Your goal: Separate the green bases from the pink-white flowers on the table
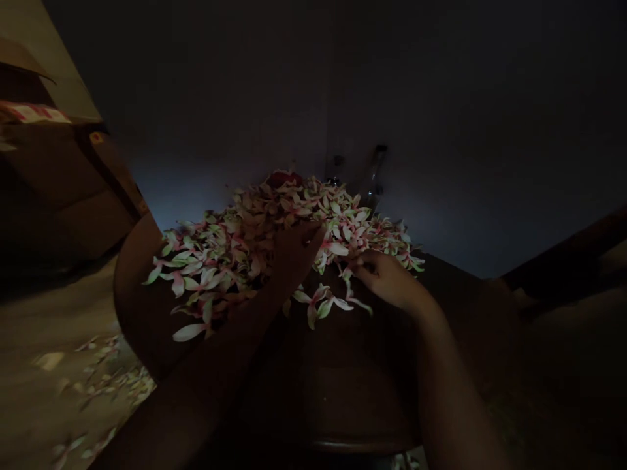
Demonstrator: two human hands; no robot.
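A big heap of white, pink and green flower petals (245,241) lies on a round dark wooden table (147,307). My left hand (296,251) rests on the middle of the heap, fingers curled into the petals. My right hand (386,277) is at the heap's near right edge, fingers pinched together on a small flower (350,267). A few loose petals (323,305) lie on the table just in front of both hands. The scene is very dim.
Two glass bottles (372,176) stand behind the heap against the wall. Cardboard boxes (63,170) sit at the left. Scattered petals (98,378) lie on the floor at lower left. A dark wooden piece (563,254) runs along the right.
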